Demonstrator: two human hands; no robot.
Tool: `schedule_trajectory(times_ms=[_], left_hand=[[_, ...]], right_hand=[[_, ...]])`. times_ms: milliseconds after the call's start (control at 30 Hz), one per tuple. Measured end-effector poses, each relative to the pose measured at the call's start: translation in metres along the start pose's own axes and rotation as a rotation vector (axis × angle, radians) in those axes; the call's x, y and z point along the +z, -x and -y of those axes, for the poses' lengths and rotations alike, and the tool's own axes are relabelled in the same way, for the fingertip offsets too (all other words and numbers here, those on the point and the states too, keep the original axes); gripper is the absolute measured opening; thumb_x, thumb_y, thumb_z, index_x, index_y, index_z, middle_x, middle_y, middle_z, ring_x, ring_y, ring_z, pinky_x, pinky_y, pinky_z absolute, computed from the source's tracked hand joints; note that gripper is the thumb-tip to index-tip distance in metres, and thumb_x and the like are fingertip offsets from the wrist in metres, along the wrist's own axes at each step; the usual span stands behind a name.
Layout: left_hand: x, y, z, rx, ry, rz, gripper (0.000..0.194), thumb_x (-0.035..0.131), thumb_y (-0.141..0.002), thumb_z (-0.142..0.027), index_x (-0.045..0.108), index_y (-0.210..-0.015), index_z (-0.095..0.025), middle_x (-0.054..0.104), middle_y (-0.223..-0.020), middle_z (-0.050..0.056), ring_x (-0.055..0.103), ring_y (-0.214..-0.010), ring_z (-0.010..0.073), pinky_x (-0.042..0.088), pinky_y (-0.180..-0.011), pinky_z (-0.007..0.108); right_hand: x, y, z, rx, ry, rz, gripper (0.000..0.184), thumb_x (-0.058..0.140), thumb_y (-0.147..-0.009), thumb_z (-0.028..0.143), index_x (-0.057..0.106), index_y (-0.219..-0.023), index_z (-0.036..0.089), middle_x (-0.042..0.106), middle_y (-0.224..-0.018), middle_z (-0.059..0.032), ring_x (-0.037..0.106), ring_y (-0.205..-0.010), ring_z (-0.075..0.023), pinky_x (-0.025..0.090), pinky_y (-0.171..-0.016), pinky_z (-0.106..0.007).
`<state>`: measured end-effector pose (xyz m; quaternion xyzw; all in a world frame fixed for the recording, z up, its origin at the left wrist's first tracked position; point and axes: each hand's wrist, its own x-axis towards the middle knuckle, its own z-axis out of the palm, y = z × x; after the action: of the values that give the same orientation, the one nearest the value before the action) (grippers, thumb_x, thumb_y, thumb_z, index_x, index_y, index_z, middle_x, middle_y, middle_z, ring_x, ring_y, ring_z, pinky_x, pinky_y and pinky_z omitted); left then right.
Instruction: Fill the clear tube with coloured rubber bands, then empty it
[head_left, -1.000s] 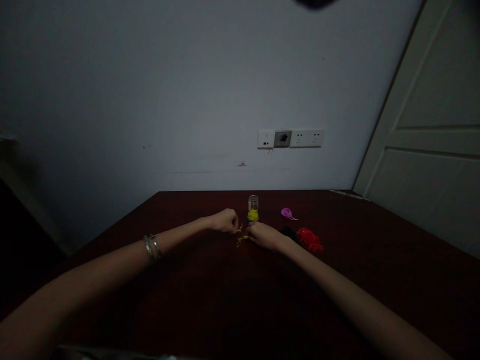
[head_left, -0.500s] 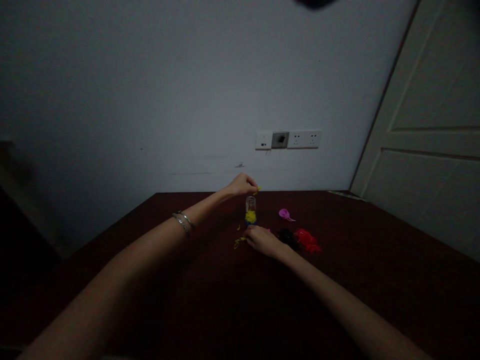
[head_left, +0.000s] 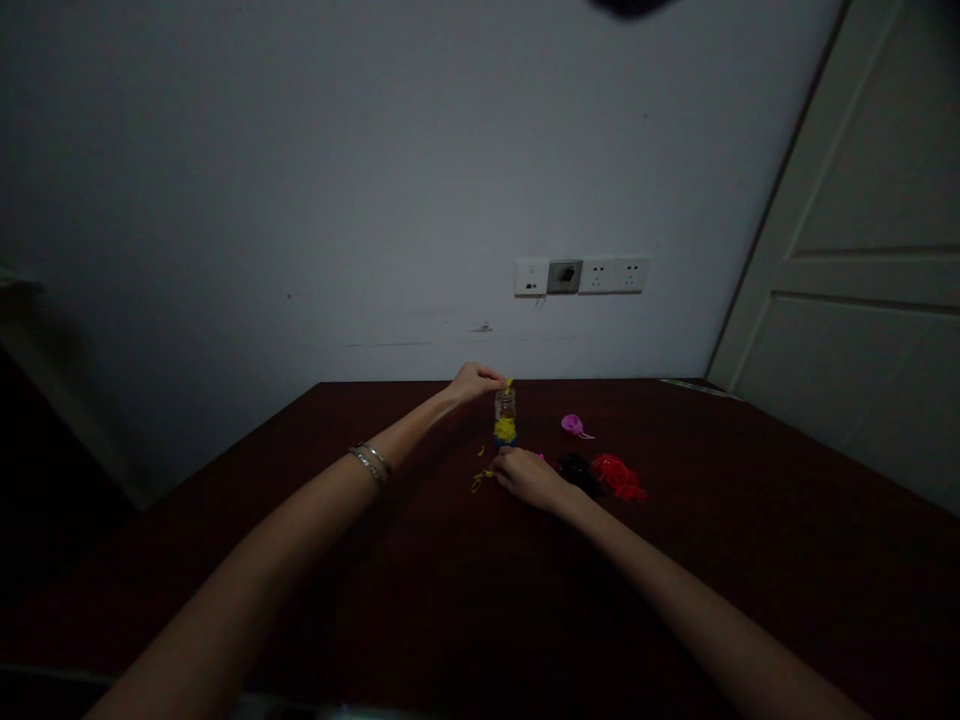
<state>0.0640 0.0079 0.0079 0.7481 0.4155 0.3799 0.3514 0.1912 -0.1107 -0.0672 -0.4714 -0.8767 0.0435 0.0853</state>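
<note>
Left hand point(head_left: 477, 381) pinches a yellow band point(head_left: 509, 383) at the mouth of a glass jar point(head_left: 505, 412)

To the right of the jar, a pink cup point(head_left: 572, 425) lies on the tabletop point(head_left: 420, 590), with a thin strand trailing from it. Nearer the viewer, a black pile point(head_left: 579, 472) and a red pile point(head_left: 619, 477) sit side by side, close to the right wrist. A small pink thing point(head_left: 540, 457) peeks out behind the right hand point(head_left: 529, 478), mostly hidden. The right hand itself stands in front of the jar's base, across the near approach.

The far edge of the tabletop runs just behind the jar, against the wall point(head_left: 337, 180); a door point(head_left: 862, 250) rises beyond the right edge. Dark surface stretches left of the jar and toward the viewer between the forearms.

The jar stands upright, yellow bands point(head_left: 505, 430) inside it above a blue layer point(head_left: 505, 442). The left hand's fingertips are narrowed on the single band, right by the rim. The right hand's fingers are curled down beside loose yellow bands point(head_left: 480, 482); whether they grip any, I cannot tell.
</note>
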Motion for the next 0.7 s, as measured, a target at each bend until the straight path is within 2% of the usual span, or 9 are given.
schedule_trajectory(times_ms=[500, 600, 700], left_hand=[[0.0010, 0.0055, 0.0012, 0.001, -0.032, 0.046, 0.015, 0.066, -0.060, -0.019, 0.071, -0.070, -0.010, 0.067, -0.067, 0.004, 0.057, -0.064, 0.0116, 0.043, -0.065, 0.022], [-0.0003, 0.0031, 0.0018, 0.000, -0.010, -0.008, 0.017, 0.066, -0.059, -0.023, 0.071, -0.069, -0.010, 0.067, -0.066, 0.004, 0.056, -0.064, 0.0118, 0.042, -0.062, 0.022], [-0.0026, -0.0015, 0.0106, -0.028, 0.042, -0.144, 0.023, 0.065, -0.061, -0.030, 0.071, -0.071, -0.010, 0.066, -0.067, 0.004, 0.054, -0.063, 0.0119, 0.039, -0.059, 0.022]], right_hand=[[0.0014, 0.0026, -0.0006, -0.012, 0.024, -0.022, 0.026, 0.038, -0.088, 0.020, 0.063, -0.095, 0.016, 0.061, -0.101, -0.0093, 0.060, -0.091, -0.0186, 0.041, -0.075, -0.025], [0.0035, 0.0020, -0.0013, -0.024, 0.048, -0.030, 0.027, 0.038, -0.088, 0.020, 0.063, -0.094, 0.017, 0.061, -0.100, -0.0092, 0.060, -0.090, -0.0188, 0.041, -0.073, -0.025], [0.0032, 0.0024, 0.0000, -0.012, 0.079, -0.018, 0.027, 0.036, -0.088, 0.021, 0.062, -0.095, 0.017, 0.060, -0.101, -0.0102, 0.060, -0.089, -0.0193, 0.041, -0.071, -0.026]])
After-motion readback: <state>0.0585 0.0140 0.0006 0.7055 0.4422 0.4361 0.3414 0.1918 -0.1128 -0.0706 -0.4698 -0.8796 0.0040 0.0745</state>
